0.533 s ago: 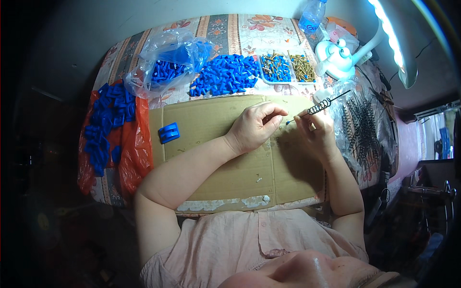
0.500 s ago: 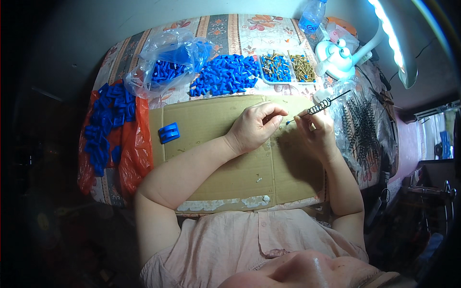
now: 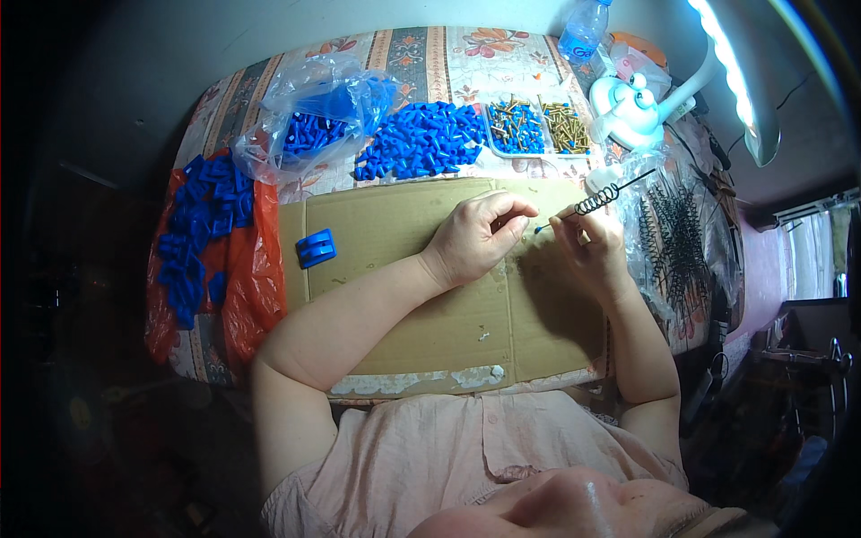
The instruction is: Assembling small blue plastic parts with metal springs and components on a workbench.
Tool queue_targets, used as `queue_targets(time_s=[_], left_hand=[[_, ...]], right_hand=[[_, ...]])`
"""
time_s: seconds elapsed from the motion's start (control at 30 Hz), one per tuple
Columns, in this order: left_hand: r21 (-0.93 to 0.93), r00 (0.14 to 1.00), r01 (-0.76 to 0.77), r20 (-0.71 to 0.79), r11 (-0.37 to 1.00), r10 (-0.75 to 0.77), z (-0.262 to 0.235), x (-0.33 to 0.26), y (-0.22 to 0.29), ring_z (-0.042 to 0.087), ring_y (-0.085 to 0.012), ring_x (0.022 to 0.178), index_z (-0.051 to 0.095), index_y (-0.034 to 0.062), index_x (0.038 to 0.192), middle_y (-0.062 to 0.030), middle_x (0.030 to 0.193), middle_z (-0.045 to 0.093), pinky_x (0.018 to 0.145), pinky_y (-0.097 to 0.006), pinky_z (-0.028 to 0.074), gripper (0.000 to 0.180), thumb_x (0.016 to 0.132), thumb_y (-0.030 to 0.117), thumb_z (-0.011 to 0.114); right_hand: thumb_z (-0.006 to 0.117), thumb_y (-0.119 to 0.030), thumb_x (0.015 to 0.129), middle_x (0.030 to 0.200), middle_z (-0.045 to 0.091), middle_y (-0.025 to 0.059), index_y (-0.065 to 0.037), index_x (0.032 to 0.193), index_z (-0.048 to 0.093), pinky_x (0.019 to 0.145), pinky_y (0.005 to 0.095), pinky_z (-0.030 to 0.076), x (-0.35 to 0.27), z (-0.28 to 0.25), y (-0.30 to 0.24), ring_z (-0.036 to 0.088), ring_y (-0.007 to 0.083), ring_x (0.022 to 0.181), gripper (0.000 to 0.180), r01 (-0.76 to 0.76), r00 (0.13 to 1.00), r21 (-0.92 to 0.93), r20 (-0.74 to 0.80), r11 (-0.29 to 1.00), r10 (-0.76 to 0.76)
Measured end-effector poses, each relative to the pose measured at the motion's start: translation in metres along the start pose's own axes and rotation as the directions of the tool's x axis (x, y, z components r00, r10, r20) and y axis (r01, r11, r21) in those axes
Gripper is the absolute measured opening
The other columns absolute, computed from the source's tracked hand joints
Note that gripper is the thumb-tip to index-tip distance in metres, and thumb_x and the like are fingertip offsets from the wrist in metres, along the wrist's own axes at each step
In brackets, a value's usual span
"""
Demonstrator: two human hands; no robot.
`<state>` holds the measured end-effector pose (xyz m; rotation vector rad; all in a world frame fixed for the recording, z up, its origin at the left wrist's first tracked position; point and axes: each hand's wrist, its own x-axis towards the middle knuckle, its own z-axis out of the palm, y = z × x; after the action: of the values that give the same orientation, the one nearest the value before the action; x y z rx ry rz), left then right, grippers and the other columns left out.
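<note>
My right hand pinches a black wire piece with a coil round its middle and a straight end pointing up to the right. From the other side of the same pinch a small blue tip sticks out toward my left hand. My left hand hovers just left of it over the cardboard sheet, fingers curled and thumb drawn to the forefinger; whether anything small is between them is hidden. A blue plastic block with a raised middle lies by the sheet's left edge.
Beyond the cardboard are a pile of blue cones, a clear bag of blue parts and a divided tray of brass pins. A red bag stands left; black coiled wires and a lamp are right.
</note>
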<state>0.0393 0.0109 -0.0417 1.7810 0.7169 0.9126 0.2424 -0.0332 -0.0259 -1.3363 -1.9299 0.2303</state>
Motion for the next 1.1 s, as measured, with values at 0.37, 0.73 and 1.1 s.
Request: queue_targets(time_s=[0.37,0.73,1.1], left_hand=[[-0.003,1.000,0.004,0.004,1.000,-0.004,-0.0005,-0.0003,0.0002,0.057,-0.0078,0.080,0.064,0.0012,0.104,-0.0042,0.091,0.063,0.073,-0.025,0.048,0.015,0.091,0.007,0.057],[0.003,1.000,0.025,0.008,1.000,-0.025,0.0000,-0.0003,-0.0014,0.058,-0.0077,0.081,0.064,0.0006,0.103,-0.0046,0.091,0.064,0.074,-0.025,0.049,0.015,0.091,0.007,0.057],[0.005,1.000,0.024,0.015,1.000,-0.024,-0.0005,0.0003,0.0011,0.057,-0.0074,0.080,0.064,0.0010,0.103,-0.0039,0.091,0.064,0.073,-0.024,0.048,0.015,0.091,0.007,0.057]], right_hand=[[0.071,-0.005,0.079,0.067,0.061,0.0101,-0.004,0.083,0.064,0.052,0.0335,0.045,0.0004,-0.0003,-0.0014,0.059,0.0229,0.055,0.008,0.012,1.000,0.006,-0.006,1.000,-0.012],[0.072,-0.006,0.079,0.067,0.061,0.0110,-0.003,0.080,0.063,0.054,0.0354,0.046,0.0015,-0.0011,-0.0028,0.061,0.0261,0.058,0.009,0.019,1.000,-0.035,0.000,0.999,-0.019],[0.071,-0.005,0.078,0.067,0.061,0.0109,-0.003,0.080,0.063,0.053,0.0345,0.046,0.0016,-0.0015,-0.0018,0.061,0.0256,0.057,0.009,0.006,1.000,-0.021,-0.002,1.000,-0.006]])
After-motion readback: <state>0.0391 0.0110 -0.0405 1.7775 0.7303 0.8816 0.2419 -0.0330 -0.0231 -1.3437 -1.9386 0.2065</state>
